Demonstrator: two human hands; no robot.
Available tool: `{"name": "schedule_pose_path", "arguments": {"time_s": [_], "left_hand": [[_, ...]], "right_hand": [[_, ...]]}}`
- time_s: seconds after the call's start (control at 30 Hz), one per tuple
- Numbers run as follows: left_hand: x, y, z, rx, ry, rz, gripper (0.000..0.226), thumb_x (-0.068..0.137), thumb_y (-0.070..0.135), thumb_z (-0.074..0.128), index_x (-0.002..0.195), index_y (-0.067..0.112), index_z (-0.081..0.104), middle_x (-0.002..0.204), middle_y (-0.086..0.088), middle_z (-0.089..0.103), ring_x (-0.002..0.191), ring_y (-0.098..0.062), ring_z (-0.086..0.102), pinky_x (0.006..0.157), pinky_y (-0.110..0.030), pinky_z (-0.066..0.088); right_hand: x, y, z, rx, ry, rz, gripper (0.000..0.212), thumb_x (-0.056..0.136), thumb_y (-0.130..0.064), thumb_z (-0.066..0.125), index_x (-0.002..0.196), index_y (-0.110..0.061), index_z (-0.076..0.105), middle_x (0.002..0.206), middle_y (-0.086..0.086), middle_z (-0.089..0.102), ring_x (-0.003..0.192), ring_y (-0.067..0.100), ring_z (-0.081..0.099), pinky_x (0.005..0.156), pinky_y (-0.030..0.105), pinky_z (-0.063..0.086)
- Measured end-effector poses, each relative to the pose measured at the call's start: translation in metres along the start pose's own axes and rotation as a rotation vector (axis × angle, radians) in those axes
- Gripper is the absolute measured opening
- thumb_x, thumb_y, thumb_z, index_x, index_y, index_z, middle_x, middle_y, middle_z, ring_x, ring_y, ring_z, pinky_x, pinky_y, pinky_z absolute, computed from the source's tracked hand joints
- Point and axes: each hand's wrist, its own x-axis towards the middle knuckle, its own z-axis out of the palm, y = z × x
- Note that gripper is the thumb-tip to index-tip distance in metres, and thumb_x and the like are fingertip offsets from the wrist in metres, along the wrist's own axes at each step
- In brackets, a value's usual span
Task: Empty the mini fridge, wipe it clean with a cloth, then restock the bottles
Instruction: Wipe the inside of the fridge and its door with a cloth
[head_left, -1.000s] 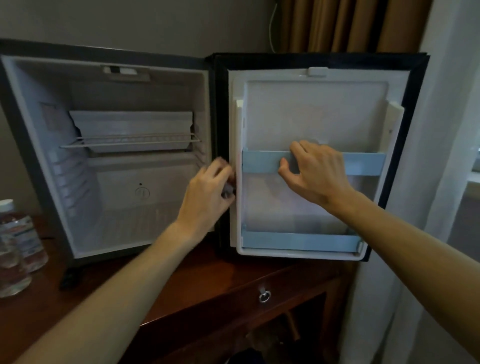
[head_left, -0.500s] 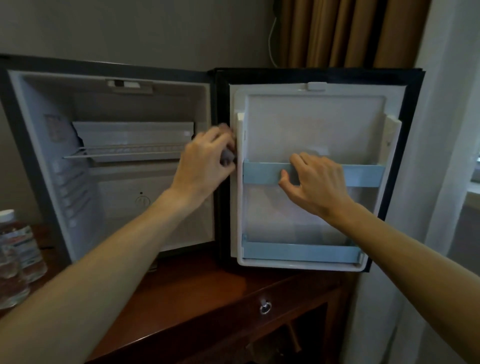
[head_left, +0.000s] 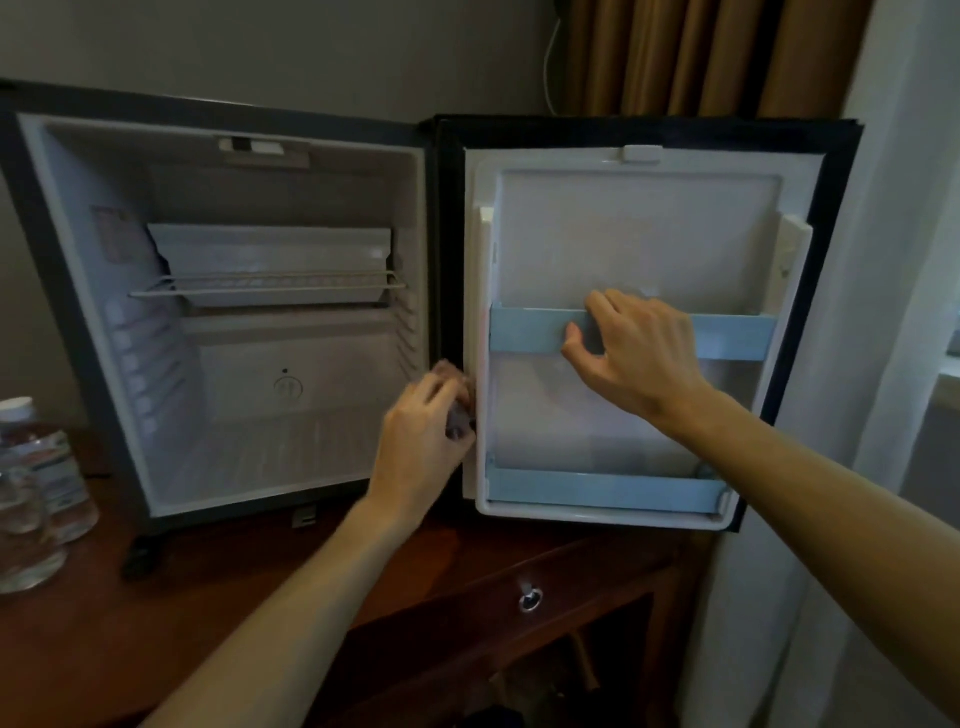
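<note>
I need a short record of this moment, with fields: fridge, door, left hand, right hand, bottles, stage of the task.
fridge: mini fridge open, cabinet empty, one wire shelf inside
door: door swung wide to the right, both blue rails hold nothing
left hand: left hand at the door's hinge edge, gripping a small dark cloth, blurred
right hand: right hand gripping the upper blue rail
bottles: water bottles standing on the wooden table, left of the fridge
stage: emptied; wiping under way; not restocked

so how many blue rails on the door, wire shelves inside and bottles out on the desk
blue door rails: 2, upper and lower
wire shelves: 1
water bottles on the desk: 2, rear and front
total: 5
</note>
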Motion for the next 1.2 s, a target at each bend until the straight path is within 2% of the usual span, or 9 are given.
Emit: {"name": "schedule_pose_path", "arguments": {"time_s": [0.2, 0.3, 0.43, 0.5, 0.6, 0.73, 0.87, 1.07, 1.2], "left_hand": [[0.013, -0.004, -0.011, 0.060, -0.087, 0.073, 0.033, 0.075, 0.014, 0.083, 0.103, 0.017, 0.068, 0.124, 0.002, 0.063, 0.111, -0.017, 0.059, 0.093, -0.033, 0.054], [0.071, 0.007, -0.042, 0.049, 0.049, 0.138, 0.028, 0.074, 0.008, 0.080, 0.100, 0.014, 0.070, 0.118, 0.000, 0.065, 0.100, -0.018, 0.061, 0.085, -0.024, 0.048], [0.156, 0.026, -0.088, 0.067, 0.215, 0.210, 0.032, 0.081, 0.014, 0.075, 0.112, 0.014, 0.067, 0.102, 0.003, 0.059, 0.089, -0.009, 0.055, 0.080, -0.022, 0.044], [0.184, 0.036, -0.104, 0.049, 0.254, 0.256, 0.022, 0.080, 0.018, 0.075, 0.102, 0.017, 0.068, 0.098, 0.010, 0.054, 0.087, -0.005, 0.053, 0.079, -0.021, 0.043], [0.194, 0.042, -0.099, 0.031, 0.256, 0.282, 0.017, 0.079, 0.020, 0.077, 0.094, 0.018, 0.069, 0.098, 0.011, 0.055, 0.086, -0.002, 0.053, 0.076, -0.013, 0.044], [0.165, 0.026, -0.076, -0.047, 0.365, 0.153, 0.021, 0.080, 0.019, 0.078, 0.098, 0.017, 0.067, 0.099, 0.009, 0.059, 0.084, 0.002, 0.051, 0.074, -0.002, 0.038], [0.109, 0.013, -0.057, -0.130, 0.249, 0.112, 0.027, 0.075, 0.009, 0.079, 0.096, 0.017, 0.065, 0.102, 0.013, 0.055, 0.088, 0.014, 0.053, 0.079, -0.002, 0.041], [0.013, -0.007, -0.016, -0.072, -0.048, 0.029, 0.033, 0.075, 0.012, 0.084, 0.102, 0.019, 0.067, 0.113, 0.005, 0.062, 0.105, -0.011, 0.060, 0.090, -0.034, 0.056], [0.044, -0.004, -0.035, -0.022, -0.086, 0.131, 0.030, 0.078, 0.011, 0.082, 0.103, 0.019, 0.067, 0.119, 0.006, 0.060, 0.108, -0.011, 0.059, 0.093, -0.030, 0.055]], "right_hand": [[0.001, 0.000, 0.001, 0.000, -0.028, 0.004, 0.035, 0.093, -0.044, 0.045, 0.072, -0.016, 0.042, 0.064, 0.000, 0.044, 0.052, 0.020, 0.040, 0.053, 0.030, 0.029], [0.001, 0.001, 0.001, 0.007, -0.035, 0.003, 0.035, 0.093, -0.044, 0.044, 0.072, -0.016, 0.043, 0.065, -0.001, 0.044, 0.052, 0.019, 0.040, 0.052, 0.030, 0.031], [0.001, 0.001, 0.001, -0.005, -0.028, 0.003, 0.033, 0.092, -0.044, 0.045, 0.073, -0.018, 0.040, 0.066, -0.001, 0.044, 0.053, 0.020, 0.038, 0.053, 0.030, 0.030], [0.001, 0.001, 0.001, -0.009, -0.023, 0.006, 0.033, 0.092, -0.044, 0.045, 0.073, -0.018, 0.038, 0.066, -0.001, 0.043, 0.054, 0.020, 0.038, 0.053, 0.031, 0.029], [0.001, 0.001, 0.001, -0.001, -0.024, -0.001, 0.033, 0.093, -0.044, 0.045, 0.074, -0.019, 0.038, 0.066, -0.002, 0.042, 0.053, 0.020, 0.038, 0.053, 0.031, 0.029], [0.000, 0.001, 0.002, -0.003, -0.012, -0.004, 0.034, 0.093, -0.044, 0.046, 0.073, -0.018, 0.037, 0.065, 0.000, 0.044, 0.053, 0.021, 0.037, 0.053, 0.030, 0.028], [0.000, 0.002, 0.003, 0.009, -0.003, -0.009, 0.034, 0.093, -0.043, 0.046, 0.072, -0.017, 0.039, 0.065, 0.001, 0.046, 0.053, 0.021, 0.040, 0.053, 0.030, 0.028], [-0.001, 0.001, 0.002, 0.029, -0.005, -0.012, 0.034, 0.093, -0.044, 0.045, 0.072, -0.017, 0.041, 0.065, 0.002, 0.047, 0.053, 0.020, 0.039, 0.052, 0.030, 0.029], [0.000, 0.000, 0.002, 0.009, 0.004, -0.005, 0.032, 0.091, -0.042, 0.047, 0.072, -0.018, 0.039, 0.066, 0.003, 0.049, 0.054, 0.020, 0.038, 0.054, 0.031, 0.027]]}}
